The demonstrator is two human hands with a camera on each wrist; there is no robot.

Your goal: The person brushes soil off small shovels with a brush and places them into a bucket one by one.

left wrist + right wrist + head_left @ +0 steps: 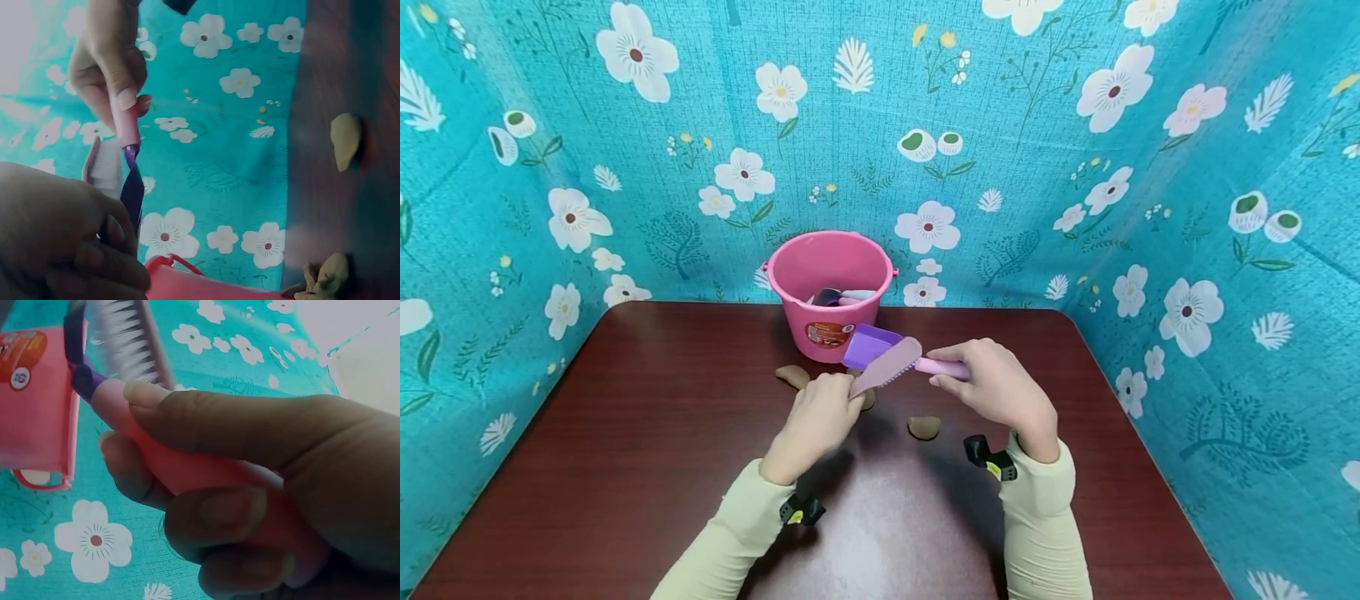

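My left hand [818,425] grips a pale pink brush [889,364] by its handle end, the bristles facing down and to the right. In my right hand [1002,387] is a small purple shovel [867,343], held by its pink handle [181,465]. The brush crosses in front of the shovel in the head view, hiding part of the blade and neck. White bristles [128,344] show close beside the shovel's neck in the right wrist view. Brown lumps [923,427] lie on the table below the hands; the left hand partly covers another lump [868,400].
A pink bucket [827,258] stands at the table's back edge, just behind the shovel blade, with dark and pale items inside. One more brown piece [793,377] lies in front of it. Flowered teal cloth [850,158] hangs around the dark red table [625,417].
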